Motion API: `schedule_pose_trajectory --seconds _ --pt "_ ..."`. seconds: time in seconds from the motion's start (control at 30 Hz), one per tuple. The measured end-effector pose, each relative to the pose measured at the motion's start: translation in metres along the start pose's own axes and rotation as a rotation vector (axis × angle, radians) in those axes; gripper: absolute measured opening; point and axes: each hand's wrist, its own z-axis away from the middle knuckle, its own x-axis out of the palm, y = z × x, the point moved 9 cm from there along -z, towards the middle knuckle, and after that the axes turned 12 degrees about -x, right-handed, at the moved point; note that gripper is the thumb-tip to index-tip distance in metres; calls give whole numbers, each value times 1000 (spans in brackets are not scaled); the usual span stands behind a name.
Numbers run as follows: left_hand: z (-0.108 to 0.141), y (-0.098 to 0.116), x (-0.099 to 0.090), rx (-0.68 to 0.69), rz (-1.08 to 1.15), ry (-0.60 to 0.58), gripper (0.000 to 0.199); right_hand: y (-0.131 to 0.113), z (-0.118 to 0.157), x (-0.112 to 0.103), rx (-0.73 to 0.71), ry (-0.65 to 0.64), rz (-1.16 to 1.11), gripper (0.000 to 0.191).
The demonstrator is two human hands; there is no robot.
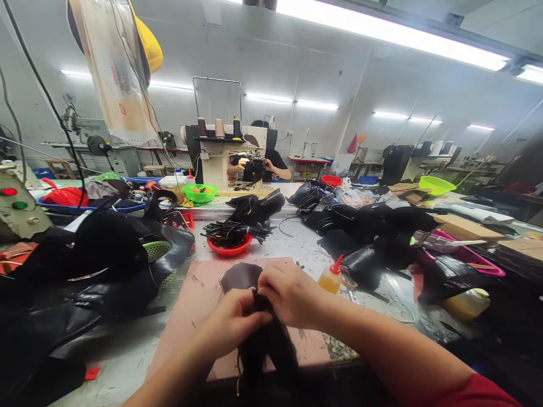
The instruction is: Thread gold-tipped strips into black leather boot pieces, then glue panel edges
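Note:
Over a pink board, both hands work on one piece of black leather that hangs down toward me. My left hand pinches its upper edge between thumb and fingers. Right beside it, my right hand grips the same edge, fingertips pressed together. A dark, smooth part lies flat on the board just beyond my fingers; whether it joins the held piece is hidden. A glue bottle with a red nozzle and yellowish contents stands to the right of my right hand.
Black leather pieces are heaped at left and right. A red bowl with thin black strips stands behind the board. Farther back are a green basket and a sewing machine, where another person works.

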Motion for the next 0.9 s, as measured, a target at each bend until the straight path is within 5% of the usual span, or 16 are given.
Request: schedule_pose_trajectory --seconds 0.13,0.3,0.5,0.6,0.73,0.9 --pt "1 -10 6 -27 21 -46 25 2 -3 -5 43 56 -69 11" --pt "4 -17 4 -86 34 -70 37 34 8 7 292 -111 -474 7" --pt "5 -11 -2 -63 146 -100 47 30 34 48 231 -310 -967 65" --pt "3 -17 -16 -104 124 -19 49 33 38 65 289 -223 -758 73" --pt "-1 -26 -41 -115 78 137 45 33 35 59 335 -11 -193 62" --pt "-7 -38 -57 -123 201 178 43 -17 18 41 -142 268 177 26"
